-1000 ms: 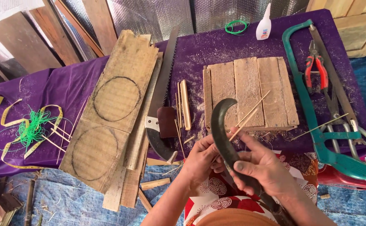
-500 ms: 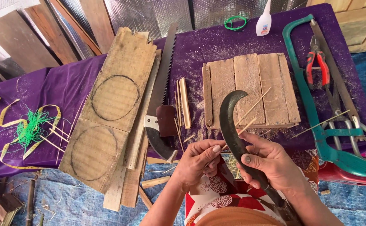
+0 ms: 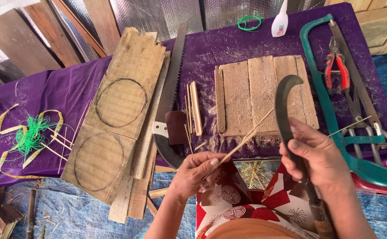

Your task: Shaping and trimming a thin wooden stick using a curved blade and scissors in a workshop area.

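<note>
Your left hand [image 3: 198, 175] pinched shut on a thin bamboo stick [image 3: 246, 139], your right hand [image 3: 319, 157] fisted round a curved knife [image 3: 284, 110], stick and blade apart, above the purple table [image 3: 237, 48].

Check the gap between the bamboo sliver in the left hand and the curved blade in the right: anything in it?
Nothing visible. The left hand pinches the thin bamboo sliver, which slants up toward the curved blade gripped by the right hand. Only the wooden board lies behind, on the table.
</note>
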